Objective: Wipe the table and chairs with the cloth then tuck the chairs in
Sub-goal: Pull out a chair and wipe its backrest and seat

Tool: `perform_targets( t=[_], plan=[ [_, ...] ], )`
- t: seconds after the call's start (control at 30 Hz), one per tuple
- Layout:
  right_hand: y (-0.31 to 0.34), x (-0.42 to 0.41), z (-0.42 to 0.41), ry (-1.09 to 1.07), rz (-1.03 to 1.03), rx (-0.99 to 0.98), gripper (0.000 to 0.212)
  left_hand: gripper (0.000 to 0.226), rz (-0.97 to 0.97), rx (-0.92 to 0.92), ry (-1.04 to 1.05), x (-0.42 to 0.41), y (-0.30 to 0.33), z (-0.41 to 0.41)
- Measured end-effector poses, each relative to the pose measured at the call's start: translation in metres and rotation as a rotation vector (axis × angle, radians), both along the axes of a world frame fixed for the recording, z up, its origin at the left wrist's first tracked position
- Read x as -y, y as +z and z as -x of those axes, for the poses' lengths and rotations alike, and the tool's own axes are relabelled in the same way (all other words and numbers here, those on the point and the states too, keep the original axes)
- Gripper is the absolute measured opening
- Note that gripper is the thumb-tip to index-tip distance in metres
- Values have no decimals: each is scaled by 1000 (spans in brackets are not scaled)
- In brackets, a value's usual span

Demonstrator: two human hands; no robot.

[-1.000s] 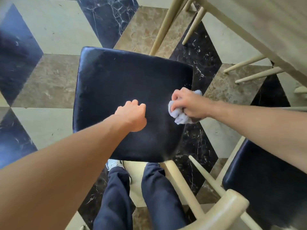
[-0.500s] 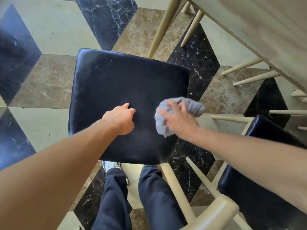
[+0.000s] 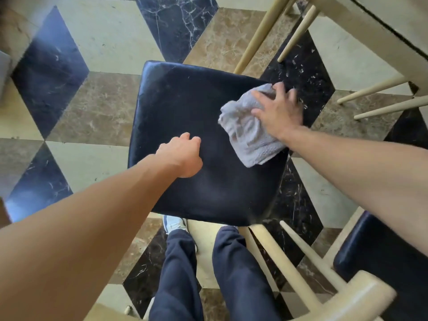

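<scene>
A chair with a dark padded seat (image 3: 185,107) and pale wooden frame stands in front of me. A grey cloth (image 3: 247,135) lies spread on the seat's right side. My right hand (image 3: 278,110) presses flat on the cloth near the seat's far right corner, fingers spread. My left hand (image 3: 183,156) rests on the middle of the seat with its fingers curled under, holding nothing. The pale wooden table (image 3: 370,22) runs along the top right.
A second dark-seated chair (image 3: 379,256) stands at the lower right, its pale backrest rail (image 3: 361,300) close to my legs. Table and chair legs (image 3: 259,35) angle down beyond the seat. The floor is marble tiles in cream, brown and black.
My right hand went from clutching the bunched cloth at the seat's right edge to pressing it flat and sliding toward the far right corner. My left hand stayed on the seat.
</scene>
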State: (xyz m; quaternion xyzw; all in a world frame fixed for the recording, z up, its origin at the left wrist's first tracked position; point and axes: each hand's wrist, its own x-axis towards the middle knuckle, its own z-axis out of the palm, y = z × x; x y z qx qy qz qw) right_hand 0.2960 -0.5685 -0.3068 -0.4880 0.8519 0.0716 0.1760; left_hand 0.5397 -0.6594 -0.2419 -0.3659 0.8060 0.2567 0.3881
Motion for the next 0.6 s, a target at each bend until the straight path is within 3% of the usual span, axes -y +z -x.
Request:
perform_targets(
  t=[0.07, 0.17, 0.37, 0.53, 0.6],
  plan=[
    [-3, 15, 0, -151, -20, 24, 51, 48, 49, 6, 7, 15, 6, -9],
    [-4, 12, -70, -79, 38, 6, 56, 45, 95, 74, -5, 44, 10, -34],
    [-5, -72, -234, 632, -21, 139, 69, 31, 106, 136, -36, 75, 19, -72],
    [-10, -94, -215, 1099, 74, 252, 55, 36, 86, 147, -26, 77, 27, -85],
    [-14, -77, -188, 1078, 118, 283, 47, 40, 77, 144, -29, 80, 27, -87]
  ],
)
